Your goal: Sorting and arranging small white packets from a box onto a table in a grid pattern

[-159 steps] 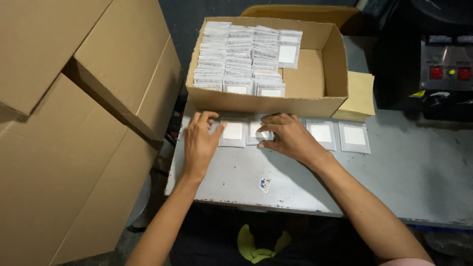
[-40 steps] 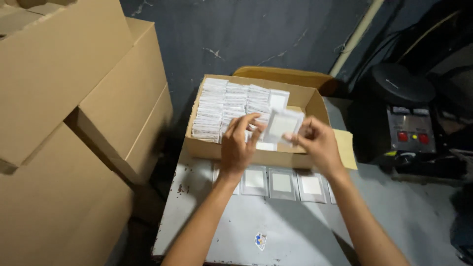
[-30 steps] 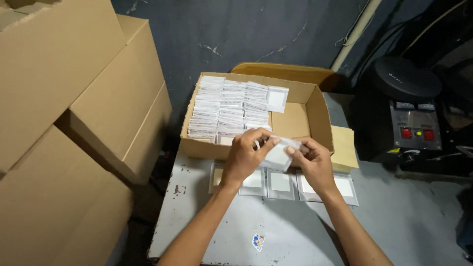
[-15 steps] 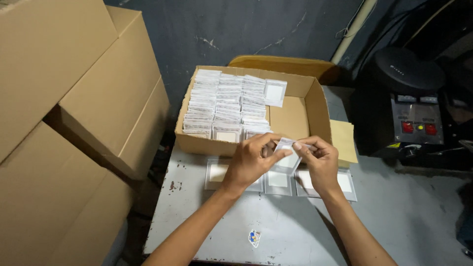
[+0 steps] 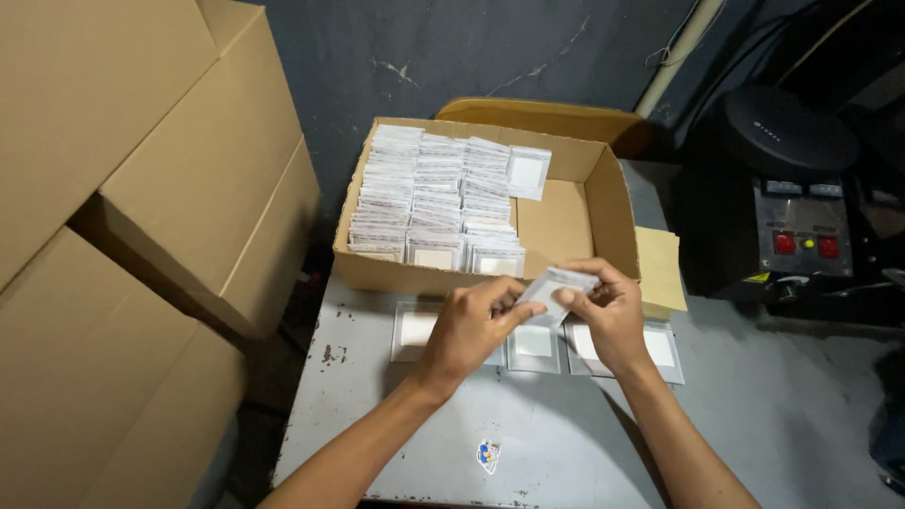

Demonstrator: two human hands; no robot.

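Just now both the left hand (image 5: 471, 325) and right hand (image 5: 608, 311) pinch one small white packet (image 5: 550, 290) above the worktop (image 5: 556, 443), seemingly mid-handling before it joins the rows in the cardboard box (image 5: 575, 203).

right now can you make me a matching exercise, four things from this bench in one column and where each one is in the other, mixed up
Things:
1. small packet
2. open cardboard box
3. sticker
4. machine with red buttons

Places:
A. stuck on the table near its front edge
B. pinched between the left hand and right hand
C. at the right, beside the table
D. at the back of the table, filled with rows of packets

Pairs: 1-B, 2-D, 3-A, 4-C
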